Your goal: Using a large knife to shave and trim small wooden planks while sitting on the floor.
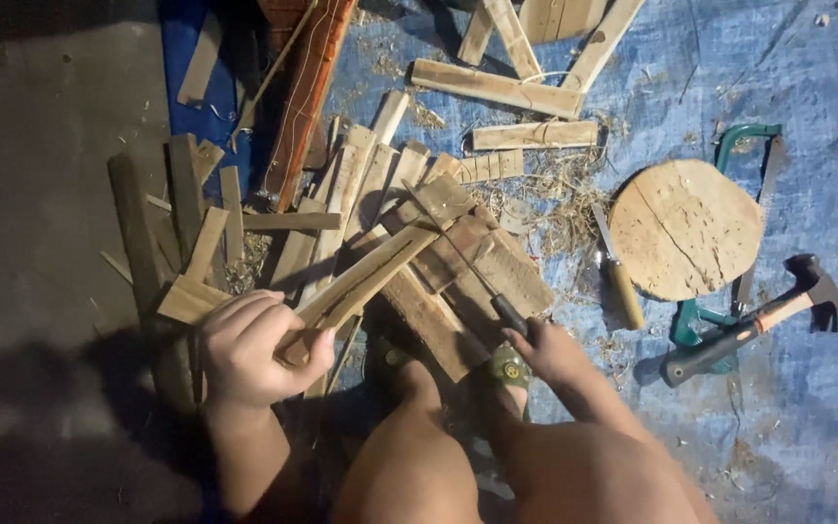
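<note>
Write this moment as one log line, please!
left hand: grips wooden slat | right hand: holds thin tool against slat | nearby: hammer, round wood disc, blue tarp

I count two hands: left hand point(249, 351), right hand point(547, 351). One wooden strip point(361, 281) in the left, one dark-handled thin tool point(497, 296) in the right. One round wooden disc point(686, 229). One hammer point(754, 320). One knife with a wooden handle point(618, 267). One green-framed saw point(744, 209). One blue tarp point(807, 87). Two sandalled feet; I point one point(510, 369). Loose wood offcuts point(497, 87): too many and too overlapped, I can't count them exactly, well over a dozen.
</note>
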